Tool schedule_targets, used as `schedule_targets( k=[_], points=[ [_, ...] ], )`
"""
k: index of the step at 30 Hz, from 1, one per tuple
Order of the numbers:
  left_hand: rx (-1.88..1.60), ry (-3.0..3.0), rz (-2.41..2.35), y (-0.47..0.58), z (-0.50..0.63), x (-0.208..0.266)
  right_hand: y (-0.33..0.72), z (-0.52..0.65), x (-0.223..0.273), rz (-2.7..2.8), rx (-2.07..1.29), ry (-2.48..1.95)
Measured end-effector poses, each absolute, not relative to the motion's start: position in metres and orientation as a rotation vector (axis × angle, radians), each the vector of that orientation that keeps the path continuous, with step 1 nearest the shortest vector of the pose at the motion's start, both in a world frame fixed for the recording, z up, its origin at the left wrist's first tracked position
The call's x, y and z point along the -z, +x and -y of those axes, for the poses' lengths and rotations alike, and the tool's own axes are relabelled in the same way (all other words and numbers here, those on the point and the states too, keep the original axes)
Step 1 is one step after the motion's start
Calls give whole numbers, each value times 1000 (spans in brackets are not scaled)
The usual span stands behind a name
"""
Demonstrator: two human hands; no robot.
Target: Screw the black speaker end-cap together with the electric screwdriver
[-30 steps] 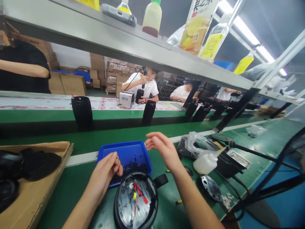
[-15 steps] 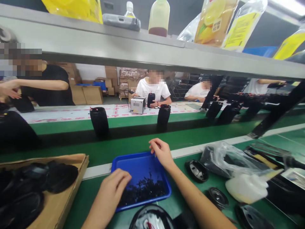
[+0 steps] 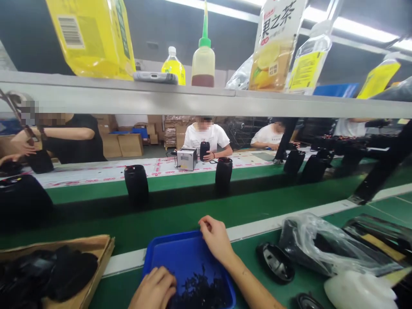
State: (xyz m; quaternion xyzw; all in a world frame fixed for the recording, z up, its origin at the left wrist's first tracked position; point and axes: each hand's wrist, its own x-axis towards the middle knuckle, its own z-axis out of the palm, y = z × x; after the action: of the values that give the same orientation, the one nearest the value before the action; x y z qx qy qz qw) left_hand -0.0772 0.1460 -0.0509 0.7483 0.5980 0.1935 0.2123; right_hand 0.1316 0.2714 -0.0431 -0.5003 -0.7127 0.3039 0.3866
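A blue tray [image 3: 174, 244] lies on the green bench, with a pile of small black pieces [image 3: 201, 287] in its near part; they are too small to name. My left hand [image 3: 156, 285] is over the tray's left side, its fingers curled and close together. At the far right corner of the tray is my right hand [image 3: 215, 238], thumb and index finger pinched. Whether either hand holds a small piece is hidden from me.
A cardboard box [image 3: 103, 262] of black parts stands left. On the right lie a round black part [image 3: 276, 262], a clear plastic bag [image 3: 318, 244] and a white bottle [image 3: 358, 289]. Black cylindrical units [image 3: 137, 184] stand on the green conveyor [image 3: 180, 206]. A shelf [image 3: 154, 96] with bottles crosses above; co-workers sit opposite.
My view has tilted up, so everything sits lower and more of the shelf's bottles show. The black part with red wires at the bottom has left the view. Both hands stay at the tray.
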Motion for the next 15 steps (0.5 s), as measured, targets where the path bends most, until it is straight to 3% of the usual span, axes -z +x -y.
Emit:
schedule_targets(
  k=[8, 15],
  points=[
    [-1062, 1735, -1548, -72, -123, -5, 135, -275, 43, 1909, -782, -1353],
    [-1229, 1526, -1495, -70, -124, -1, 137, -276, 45, 1985, -722, -1404]
  ],
)
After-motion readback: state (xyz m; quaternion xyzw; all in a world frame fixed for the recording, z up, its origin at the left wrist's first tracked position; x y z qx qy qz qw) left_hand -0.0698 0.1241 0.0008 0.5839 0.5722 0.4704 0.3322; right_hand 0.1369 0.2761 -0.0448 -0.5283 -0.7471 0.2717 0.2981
